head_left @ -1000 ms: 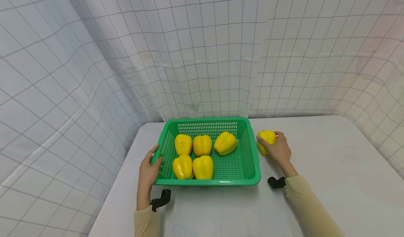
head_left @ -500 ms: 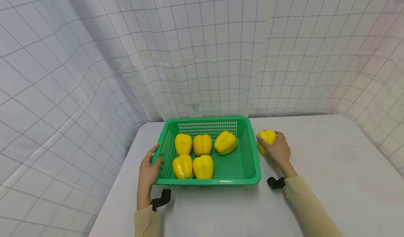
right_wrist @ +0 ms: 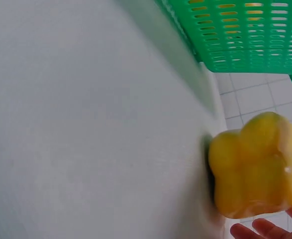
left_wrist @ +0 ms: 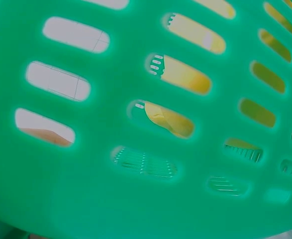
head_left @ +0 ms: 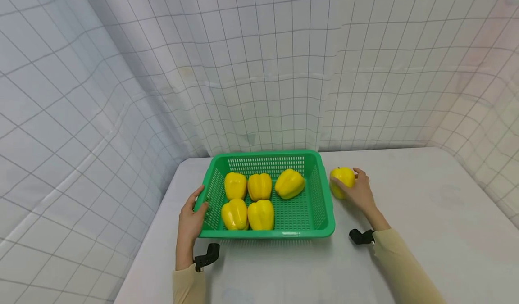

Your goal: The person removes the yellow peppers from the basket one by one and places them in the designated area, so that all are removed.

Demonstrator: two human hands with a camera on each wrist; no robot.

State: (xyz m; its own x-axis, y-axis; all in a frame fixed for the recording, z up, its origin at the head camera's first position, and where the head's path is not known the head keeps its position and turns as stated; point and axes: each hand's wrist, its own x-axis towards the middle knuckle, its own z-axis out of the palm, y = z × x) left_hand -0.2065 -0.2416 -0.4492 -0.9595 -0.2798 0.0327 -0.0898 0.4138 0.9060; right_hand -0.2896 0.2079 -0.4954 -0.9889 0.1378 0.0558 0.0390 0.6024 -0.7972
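Note:
A green plastic basket (head_left: 266,234) stands on the table with several yellow bell peppers (head_left: 261,215) inside. My left hand (head_left: 191,219) holds its left rim, thumb over the edge. The left wrist view is filled by the slotted basket wall (left_wrist: 101,199). Right of the basket, one more bell pepper (head_left: 343,178) rests on the table. Around it is my right hand (head_left: 360,192), thumb on the near side and fingers at the right. In the right wrist view, fingertips (right_wrist: 265,228) lie loosely beside the pepper (right_wrist: 255,169), and the thumb is apart from it.
The white table (head_left: 405,205) stretches to the right of the basket and in front of it. A white gridded curtain (head_left: 267,70) hangs behind and along both sides. A black wrist camera (head_left: 361,237) sits on each wrist.
My right hand has loosened around the bell pepper, and its wrist has shifted slightly right and toward me. The pepper, the basket and my left hand stay in place.

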